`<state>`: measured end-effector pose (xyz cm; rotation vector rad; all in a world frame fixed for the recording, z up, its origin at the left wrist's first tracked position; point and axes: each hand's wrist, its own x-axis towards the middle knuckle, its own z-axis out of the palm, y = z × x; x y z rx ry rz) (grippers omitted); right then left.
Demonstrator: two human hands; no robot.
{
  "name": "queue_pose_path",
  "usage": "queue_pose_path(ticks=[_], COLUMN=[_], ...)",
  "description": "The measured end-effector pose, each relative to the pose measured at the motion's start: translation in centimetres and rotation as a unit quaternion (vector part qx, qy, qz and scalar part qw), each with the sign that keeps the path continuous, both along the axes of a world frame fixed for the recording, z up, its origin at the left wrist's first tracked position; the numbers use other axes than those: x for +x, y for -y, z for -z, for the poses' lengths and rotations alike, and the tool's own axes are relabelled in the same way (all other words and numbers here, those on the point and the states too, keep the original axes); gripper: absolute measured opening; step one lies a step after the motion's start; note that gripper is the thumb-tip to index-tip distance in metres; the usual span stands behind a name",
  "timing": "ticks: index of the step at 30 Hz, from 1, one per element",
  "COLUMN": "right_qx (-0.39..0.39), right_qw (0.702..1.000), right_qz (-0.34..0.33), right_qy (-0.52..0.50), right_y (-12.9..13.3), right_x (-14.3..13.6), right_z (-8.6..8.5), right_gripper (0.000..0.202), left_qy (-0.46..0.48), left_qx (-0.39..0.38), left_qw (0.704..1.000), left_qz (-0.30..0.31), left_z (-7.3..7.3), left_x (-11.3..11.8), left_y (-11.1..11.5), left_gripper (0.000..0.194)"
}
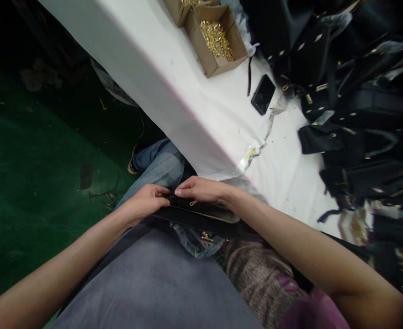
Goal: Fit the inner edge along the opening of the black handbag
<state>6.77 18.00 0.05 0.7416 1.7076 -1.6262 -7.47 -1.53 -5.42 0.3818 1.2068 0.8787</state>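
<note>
1. Far left, there's the dark green floor point(33, 151), matte and scuffed, with a few thin scraps lying on it.
2. Here's the left hand point(145, 202), bare, fingers curled; its grip is pinched shut on the near end of a black strap point(201, 214).
3. That black strap is flat, smooth and leathery, lying across the person's lap just below the desk edge, with a small gold fitting showing between the two hands.
4. The right hand point(201, 189) comes in from the other side, fingers flat and pressed down, its grip closed on the same strap, fingertips almost meeting the left hand's.
5. Beneath the strap, a crinkly clear plastic bag point(196, 242) with gold bits inside sits in the lap.
6. Up above, the desk point(160, 68), covered in smooth white sheet.
7. On it, an open cardboard box point(218, 43) heaped with shiny gold hardware.
8. Just right of that, a black phone point(263, 94), glossy and rectangular, lying flat.
9. Far right, a big tumbled pile of black bags point(359, 114) with gold trims.
</note>
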Motion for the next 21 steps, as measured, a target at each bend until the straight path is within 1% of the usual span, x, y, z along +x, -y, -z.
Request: queue_pose_path(ticks=[3,5,7,9,12,16,19,21], right_qx=[-0.006,-0.011,-0.004,0.023,0.078,0.135,0.168,0.216], right_qw=[1.000,1.000,1.000,0.999,0.995,0.987,0.978,0.961], right_qz=[0.009,0.018,0.013,-0.002,-0.025,-0.046,-0.068,-0.111], right_qy=[0.003,0.004,-0.009,-0.028,-0.053,-0.079,-0.105,-0.135], right_y=[-0.2,-0.4,-0.4,-0.2,0.8,2.2,3.0,3.5], right_x=[-0.1,-0.1,0.0,0.1,0.5,1.0,1.4,1.6], right_z=[-1.4,-2.2,-2.7,-2.6,-1.9,-1.0,-0.6,-0.3], right_gripper=[0.037,0.037,0.034,0.030,0.026,0.024,0.022,0.023], left_qy=[0.011,0.014,0.002,-0.024,-0.053,-0.063,-0.063,-0.055], left_qx=[0.037,0.054,0.062,0.064,0.064,0.059,0.043,0.041], left_qw=[0.999,0.998,0.998,0.997,0.996,0.994,0.996,0.997], left_qz=[0.022,0.025,0.027,0.031,0.044,0.062,0.053,0.040], left_z=[-1.4,-2.3,-3.0,-3.3,-3.3,-2.9,-2.5,-1.9], left_x=[-0.2,-0.5,-0.7,-0.9,-0.8,-0.2,0.2,0.3], left_y=[-0.7,-1.0,-1.3,-1.5,-1.6,-1.5,-1.5,-1.5], left_gripper=[0.022,0.019,0.020,0.024,0.027,0.032,0.036,0.036])
